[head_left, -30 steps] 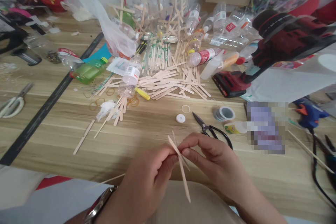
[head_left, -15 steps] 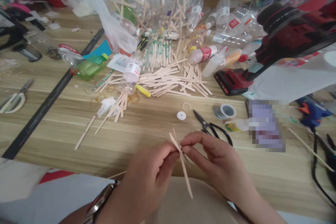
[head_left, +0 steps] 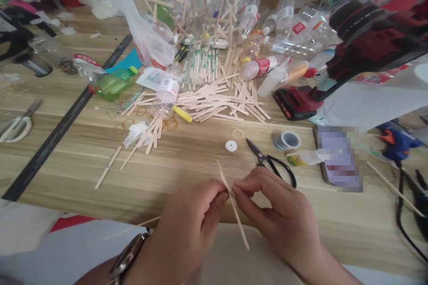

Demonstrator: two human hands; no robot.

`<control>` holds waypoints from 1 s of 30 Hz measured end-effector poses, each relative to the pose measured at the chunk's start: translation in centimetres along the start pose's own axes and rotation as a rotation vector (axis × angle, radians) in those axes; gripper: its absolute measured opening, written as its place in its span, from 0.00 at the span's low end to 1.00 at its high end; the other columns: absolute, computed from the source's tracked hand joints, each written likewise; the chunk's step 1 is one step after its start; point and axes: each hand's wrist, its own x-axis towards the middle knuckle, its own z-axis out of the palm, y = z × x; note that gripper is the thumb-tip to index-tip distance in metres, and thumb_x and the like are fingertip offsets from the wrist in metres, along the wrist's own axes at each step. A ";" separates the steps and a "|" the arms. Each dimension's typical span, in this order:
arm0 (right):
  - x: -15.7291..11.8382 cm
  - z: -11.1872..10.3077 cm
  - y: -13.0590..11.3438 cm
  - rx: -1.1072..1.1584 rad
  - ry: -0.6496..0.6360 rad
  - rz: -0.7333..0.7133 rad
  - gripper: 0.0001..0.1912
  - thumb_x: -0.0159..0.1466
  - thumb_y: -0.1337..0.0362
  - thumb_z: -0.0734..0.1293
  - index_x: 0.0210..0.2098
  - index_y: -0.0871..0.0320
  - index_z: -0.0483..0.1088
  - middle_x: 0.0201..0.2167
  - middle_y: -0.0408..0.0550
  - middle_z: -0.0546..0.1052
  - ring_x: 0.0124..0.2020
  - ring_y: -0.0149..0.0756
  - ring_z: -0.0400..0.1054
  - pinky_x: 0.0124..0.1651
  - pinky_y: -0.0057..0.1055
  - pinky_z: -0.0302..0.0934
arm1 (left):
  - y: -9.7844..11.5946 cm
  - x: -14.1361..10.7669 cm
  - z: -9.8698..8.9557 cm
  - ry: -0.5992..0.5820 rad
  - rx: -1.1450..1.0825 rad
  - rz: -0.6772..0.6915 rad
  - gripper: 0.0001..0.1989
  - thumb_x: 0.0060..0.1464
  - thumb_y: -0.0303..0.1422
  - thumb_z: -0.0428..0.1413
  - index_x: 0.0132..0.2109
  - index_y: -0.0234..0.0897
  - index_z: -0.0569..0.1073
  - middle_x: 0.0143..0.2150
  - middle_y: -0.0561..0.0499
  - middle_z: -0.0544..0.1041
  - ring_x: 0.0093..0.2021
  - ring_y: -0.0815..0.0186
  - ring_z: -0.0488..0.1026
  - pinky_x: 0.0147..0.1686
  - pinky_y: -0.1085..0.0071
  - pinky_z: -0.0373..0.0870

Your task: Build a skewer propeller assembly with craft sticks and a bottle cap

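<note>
Close to the table's front edge, my left hand (head_left: 197, 218) pinches flat wooden craft sticks (head_left: 240, 222) between thumb and forefinger. They lie almost in line, one overlapping the other, and slant from upper left to lower right. My right hand (head_left: 276, 213) is closed in a pinch against the sticks' middle from the right; its fingertips hide the exact contact. Just beyond the hands lie black-handled scissors (head_left: 267, 160), a white round cap (head_left: 230, 146) and a rubber band (head_left: 237, 134). Off to the left, a loose wooden stick (head_left: 109, 167) rests on the table.
A heap of craft sticks (head_left: 214, 102) lies mid-table, with a clear plastic bottle (head_left: 169, 89) beside it. A red-black power tool (head_left: 297, 100) stands at right, near a phone (head_left: 341, 156) and a glue gun (head_left: 397, 140). White-handled scissors (head_left: 20, 127) lie far left.
The crossed sticks have swung closer together and now nearly line up. My right hand has shifted slightly, its fingertips still at the sticks' middle. My left hand keeps its pinch.
</note>
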 end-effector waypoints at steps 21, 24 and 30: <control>-0.7 0.9 1.2 -0.014 -0.081 0.006 0.10 0.63 0.73 0.63 0.27 0.56 0.67 0.21 0.40 0.71 0.25 0.30 0.67 0.30 0.28 0.60 | -1.3 7.0 -1.9 -0.333 1.087 -0.044 0.11 0.51 0.13 0.55 0.27 0.28 0.75 0.24 0.43 0.77 0.28 0.55 0.78 0.25 0.71 0.63; -1.1 0.8 1.3 -0.009 -0.107 0.028 0.10 0.64 0.72 0.63 0.27 0.56 0.67 0.21 0.41 0.71 0.25 0.31 0.67 0.30 0.29 0.60 | -3.3 7.3 -0.4 -0.360 1.100 0.034 0.11 0.49 0.14 0.59 0.24 0.30 0.74 0.22 0.46 0.75 0.28 0.58 0.77 0.27 0.71 0.63; -1.1 0.9 1.6 0.022 -0.103 0.033 0.11 0.64 0.72 0.62 0.26 0.55 0.65 0.21 0.41 0.71 0.24 0.31 0.67 0.29 0.28 0.59 | -5.2 6.0 0.2 -0.307 1.144 0.139 0.10 0.54 0.15 0.56 0.28 0.29 0.74 0.25 0.44 0.75 0.30 0.58 0.75 0.30 0.69 0.62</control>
